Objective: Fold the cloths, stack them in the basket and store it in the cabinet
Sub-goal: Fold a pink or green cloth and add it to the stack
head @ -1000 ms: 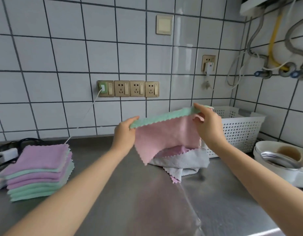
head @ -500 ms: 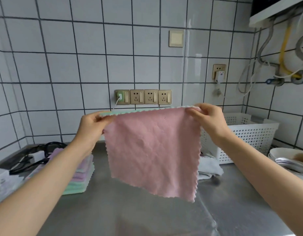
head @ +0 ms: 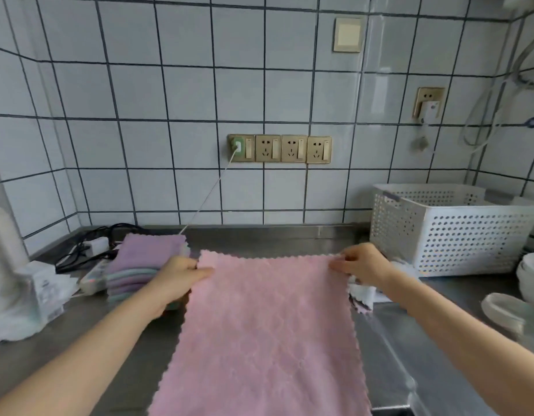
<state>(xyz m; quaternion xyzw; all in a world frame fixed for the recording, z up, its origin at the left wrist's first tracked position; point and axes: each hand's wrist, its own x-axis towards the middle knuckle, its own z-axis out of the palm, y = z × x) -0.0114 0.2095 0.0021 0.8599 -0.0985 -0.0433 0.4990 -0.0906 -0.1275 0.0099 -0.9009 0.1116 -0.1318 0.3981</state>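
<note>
Pinching the far corners of the pink cloth (head: 265,334), left hand (head: 177,276) & right hand (head: 361,264) are spreading it flat on the steel surface (head: 440,355). Prob. light, floppy, non-slip; corners are giving best hold.

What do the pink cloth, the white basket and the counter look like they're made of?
Pink cloth: likely plush microfibre, fuzzy nap, zigzag-cut edges. White basket: probably matte moulded plastic, rows of punched holes. Counter: looks like brushed stainless steel, grey with dull reflections.

Cloth (head: 265,331) spread across the counter (head: 434,349), folded stack (head: 145,265) to its left, basket (head: 452,232) behind on the right.
</note>
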